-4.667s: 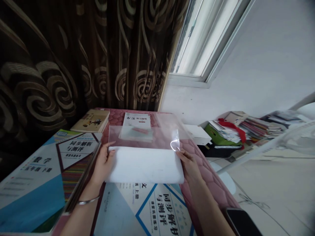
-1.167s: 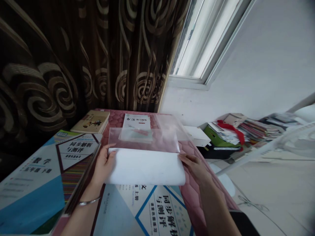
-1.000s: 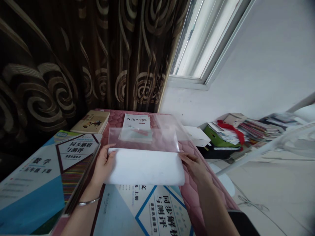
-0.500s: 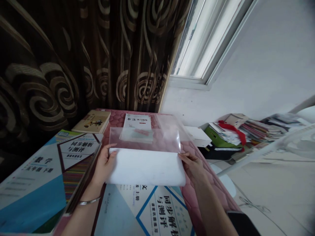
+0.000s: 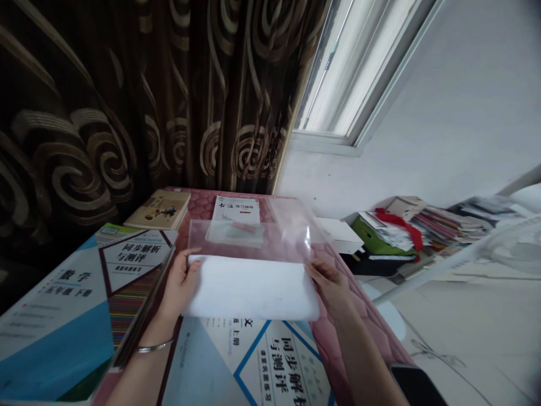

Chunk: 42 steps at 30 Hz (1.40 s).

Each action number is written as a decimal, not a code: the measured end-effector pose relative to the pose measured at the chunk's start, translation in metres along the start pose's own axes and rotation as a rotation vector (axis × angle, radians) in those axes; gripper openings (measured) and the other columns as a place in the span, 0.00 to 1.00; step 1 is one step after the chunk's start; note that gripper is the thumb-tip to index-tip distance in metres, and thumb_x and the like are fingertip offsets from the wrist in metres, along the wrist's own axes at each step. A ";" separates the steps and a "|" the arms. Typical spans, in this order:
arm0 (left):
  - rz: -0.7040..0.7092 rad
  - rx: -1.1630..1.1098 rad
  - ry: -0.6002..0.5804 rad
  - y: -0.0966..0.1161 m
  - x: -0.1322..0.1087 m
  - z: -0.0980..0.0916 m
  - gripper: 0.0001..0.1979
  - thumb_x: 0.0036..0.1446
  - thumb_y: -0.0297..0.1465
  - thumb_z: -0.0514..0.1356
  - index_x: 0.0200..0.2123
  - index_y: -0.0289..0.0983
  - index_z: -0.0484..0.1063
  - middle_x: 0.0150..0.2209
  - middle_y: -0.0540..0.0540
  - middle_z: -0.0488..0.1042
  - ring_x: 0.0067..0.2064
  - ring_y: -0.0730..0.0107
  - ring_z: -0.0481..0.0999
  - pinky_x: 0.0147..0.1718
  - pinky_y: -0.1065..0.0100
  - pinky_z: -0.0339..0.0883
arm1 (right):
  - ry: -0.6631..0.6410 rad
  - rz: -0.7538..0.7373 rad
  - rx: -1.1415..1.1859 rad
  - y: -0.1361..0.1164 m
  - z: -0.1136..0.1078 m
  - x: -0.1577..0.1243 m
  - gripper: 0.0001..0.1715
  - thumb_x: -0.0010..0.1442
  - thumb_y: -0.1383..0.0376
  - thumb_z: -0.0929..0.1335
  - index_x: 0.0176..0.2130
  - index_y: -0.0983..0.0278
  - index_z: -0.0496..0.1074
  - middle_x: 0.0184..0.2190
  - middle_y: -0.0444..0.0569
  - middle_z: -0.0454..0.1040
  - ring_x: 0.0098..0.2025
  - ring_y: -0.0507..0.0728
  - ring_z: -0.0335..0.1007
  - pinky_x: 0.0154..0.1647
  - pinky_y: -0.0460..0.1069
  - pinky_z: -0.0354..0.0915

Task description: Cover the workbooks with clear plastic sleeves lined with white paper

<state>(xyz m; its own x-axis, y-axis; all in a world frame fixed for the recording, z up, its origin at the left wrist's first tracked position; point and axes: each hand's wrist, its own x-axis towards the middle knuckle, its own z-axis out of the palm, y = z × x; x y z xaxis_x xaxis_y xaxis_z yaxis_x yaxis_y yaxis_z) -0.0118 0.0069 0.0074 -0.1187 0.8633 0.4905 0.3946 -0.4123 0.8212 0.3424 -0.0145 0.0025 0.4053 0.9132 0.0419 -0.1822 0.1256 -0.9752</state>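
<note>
A white book flap (image 5: 249, 287) lies folded over a blue and white workbook (image 5: 253, 366) on the pink quilted table (image 5: 355, 316). A clear plastic cover sheet (image 5: 249, 239) stretches out from the flap's far edge. My left hand (image 5: 177, 285) grips the left edge of the white flap, thumb on top. My right hand (image 5: 332, 282) pinches the right corner where the clear plastic meets the flap.
A stack of large workbooks (image 5: 76, 299) lies at my left. A small brown book (image 5: 160, 208) and a white booklet (image 5: 234, 210) sit at the table's far end by a dark patterned curtain (image 5: 127, 96). Piled books and papers (image 5: 414, 225) lie on the floor at right. A dark phone (image 5: 416, 386) rests near my right arm.
My right hand has lifted slightly and pinched the corner of the clear plastic, which now curls up with a bright glint. My left hand stays put.
</note>
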 end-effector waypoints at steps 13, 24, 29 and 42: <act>-0.008 -0.015 -0.020 0.000 -0.001 -0.001 0.14 0.59 0.36 0.54 0.47 0.37 0.68 0.42 0.45 0.74 0.43 0.65 0.73 0.46 0.64 0.65 | -0.052 0.087 0.155 -0.004 0.000 -0.003 0.23 0.32 0.59 0.81 0.30 0.59 0.76 0.22 0.39 0.71 0.24 0.50 0.67 0.27 0.46 0.64; -0.077 -0.126 -0.047 -0.001 0.000 0.001 0.19 0.54 0.39 0.61 0.47 0.39 0.66 0.43 0.45 0.72 0.47 0.63 0.72 0.47 0.64 0.65 | 0.077 -0.192 -0.147 -0.003 0.011 -0.006 0.21 0.40 0.55 0.78 0.27 0.60 0.68 0.21 0.40 0.68 0.24 0.51 0.63 0.23 0.46 0.59; -0.103 -0.116 -0.056 -0.004 -0.001 0.001 0.17 0.55 0.40 0.60 0.45 0.39 0.66 0.41 0.46 0.72 0.45 0.64 0.72 0.46 0.65 0.65 | 0.056 -0.192 -0.066 -0.007 0.010 -0.008 0.22 0.38 0.55 0.79 0.29 0.60 0.69 0.23 0.40 0.70 0.25 0.50 0.63 0.24 0.45 0.59; -0.066 -0.044 -0.055 0.001 0.001 0.000 0.16 0.56 0.40 0.58 0.45 0.39 0.66 0.44 0.44 0.73 0.48 0.61 0.73 0.49 0.61 0.65 | 0.053 -0.217 -0.146 -0.012 0.013 -0.010 0.23 0.40 0.58 0.78 0.38 0.58 0.76 0.27 0.43 0.75 0.29 0.54 0.66 0.29 0.48 0.61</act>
<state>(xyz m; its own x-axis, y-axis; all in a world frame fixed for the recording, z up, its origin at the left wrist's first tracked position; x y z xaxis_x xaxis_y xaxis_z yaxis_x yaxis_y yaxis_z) -0.0113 0.0072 0.0084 -0.0922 0.9031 0.4194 0.3472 -0.3656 0.8636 0.3292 -0.0201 0.0163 0.4679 0.8490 0.2454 0.0435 0.2552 -0.9659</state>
